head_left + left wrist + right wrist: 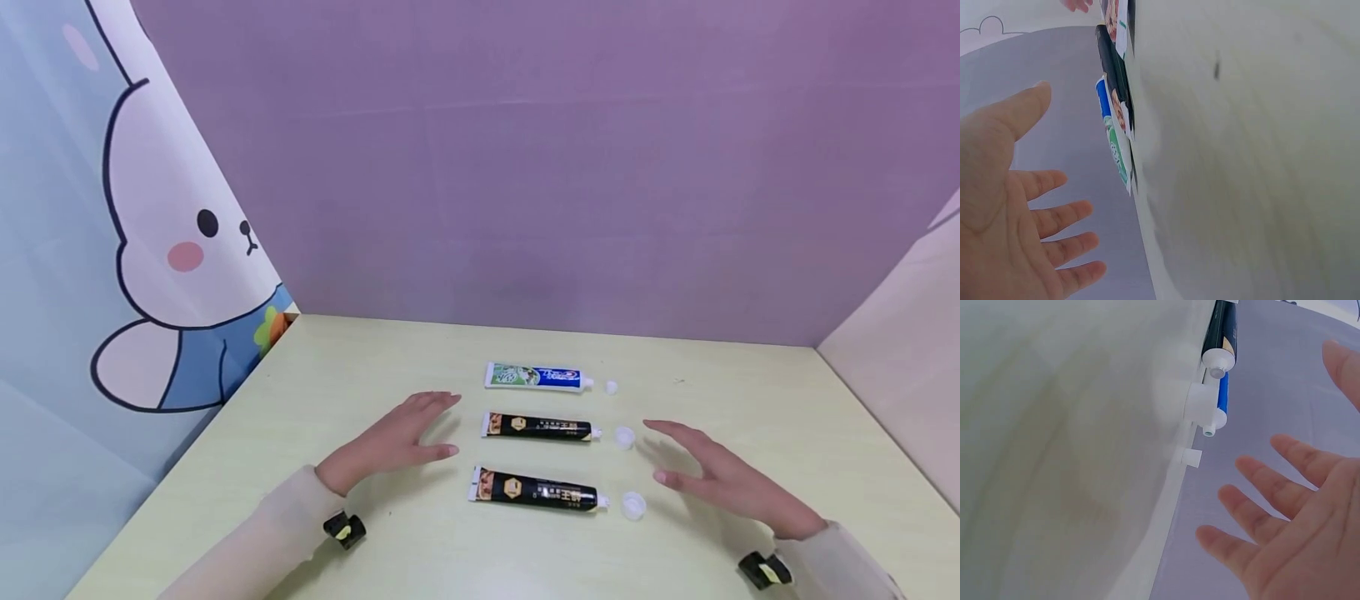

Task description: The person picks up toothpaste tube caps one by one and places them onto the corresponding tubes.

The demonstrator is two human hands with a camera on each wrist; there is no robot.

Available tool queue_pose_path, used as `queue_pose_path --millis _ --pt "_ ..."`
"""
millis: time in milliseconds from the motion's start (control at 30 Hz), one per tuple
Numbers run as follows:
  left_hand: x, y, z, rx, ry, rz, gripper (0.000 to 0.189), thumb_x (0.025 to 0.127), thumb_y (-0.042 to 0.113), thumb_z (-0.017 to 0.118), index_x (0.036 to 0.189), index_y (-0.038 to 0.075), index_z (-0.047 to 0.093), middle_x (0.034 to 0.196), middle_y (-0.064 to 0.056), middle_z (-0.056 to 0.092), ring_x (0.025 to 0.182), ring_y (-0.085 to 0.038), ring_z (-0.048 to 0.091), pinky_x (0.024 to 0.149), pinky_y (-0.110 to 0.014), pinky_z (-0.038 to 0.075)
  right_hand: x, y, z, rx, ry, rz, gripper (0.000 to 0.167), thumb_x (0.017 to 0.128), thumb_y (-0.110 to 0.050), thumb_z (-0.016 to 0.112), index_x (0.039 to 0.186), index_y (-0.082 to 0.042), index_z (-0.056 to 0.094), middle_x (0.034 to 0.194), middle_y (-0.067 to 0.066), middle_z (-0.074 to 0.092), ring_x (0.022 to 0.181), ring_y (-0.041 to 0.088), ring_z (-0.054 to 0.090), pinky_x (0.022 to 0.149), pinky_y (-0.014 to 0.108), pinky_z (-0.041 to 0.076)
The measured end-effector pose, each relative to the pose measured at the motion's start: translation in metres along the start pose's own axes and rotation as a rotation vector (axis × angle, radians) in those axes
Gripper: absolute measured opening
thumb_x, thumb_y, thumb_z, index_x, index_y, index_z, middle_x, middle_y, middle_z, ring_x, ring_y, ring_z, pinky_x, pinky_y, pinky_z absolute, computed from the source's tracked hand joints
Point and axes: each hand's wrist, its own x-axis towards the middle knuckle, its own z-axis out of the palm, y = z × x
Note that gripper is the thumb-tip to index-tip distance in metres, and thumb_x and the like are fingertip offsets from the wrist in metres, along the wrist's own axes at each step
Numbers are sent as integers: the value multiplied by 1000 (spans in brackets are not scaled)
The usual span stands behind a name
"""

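Three toothpaste tubes lie side by side on the table, nozzles to the right. Farthest back is a blue and green tube [536,377]; a black tube [538,427] lies in the middle and another black tube [537,490] nearest. Beside each uncapped nozzle sits a white cap: a small cap [611,387], a wider cap [625,437] and a third cap [633,506]. My left hand [397,437] is held left of the tubes, fingers extended and holding nothing. On the right, my right hand [723,475] is near the caps, empty, its fingers spread in the right wrist view.
The pale table [390,550] meets a purple backdrop [525,167] at its back edge. A cloth with a cartoon rabbit [180,225] hangs at the left, and a pale panel [900,358] stands at the right. Each wrist wears a small black camera [345,530].
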Motion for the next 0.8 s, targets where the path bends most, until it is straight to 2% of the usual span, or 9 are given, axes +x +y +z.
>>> queue_pose_path --millis 133,233,333,500,633,800 --pt "-2 3 3 -22 -20 16 77 88 55 56 146 11 32 147 -14 36 135 -32 31 108 -49 28 -4 -1 0 19 -21 1 61 90 -28 64 144 -22 37 144 9 41 129 -1 29 93 49 40" --pt "-3 5 5 -28 -40 23 78 88 56 56 147 12 32 147 -13 36 136 -30 31 108 -48 28 -6 -2 0 45 -35 -3 61 90 -29 64 144 -25 36 144 9 41 126 -12 24 94 40 41" --pt "-4 8 5 -39 -60 24 78 87 57 56 147 14 30 148 -12 35 137 -28 30 108 -46 27 -6 -2 1 56 -40 -8 61 89 -30 65 143 -27 37 144 7 41 125 -14 25 95 31 39" --pt "-5 13 5 -77 -93 27 78 87 56 57 147 15 31 148 -12 34 137 -28 29 109 -46 27 -5 -2 4 91 -65 -41 61 87 -29 68 141 -23 40 142 6 44 125 -12 28 95 25 38" --pt "-5 17 5 -123 -128 35 75 88 52 58 147 14 31 149 -11 35 137 -28 28 109 -46 27 -5 -5 5 110 -78 -75 61 85 -29 70 139 -18 44 140 7 47 124 -10 34 95 23 38" --pt "-6 24 6 -175 -151 54 71 88 45 61 146 13 33 148 -7 37 136 -26 30 109 -45 27 -6 -9 5 105 -110 -93 60 85 -29 70 138 -17 46 136 8 50 120 -5 41 90 25 42"
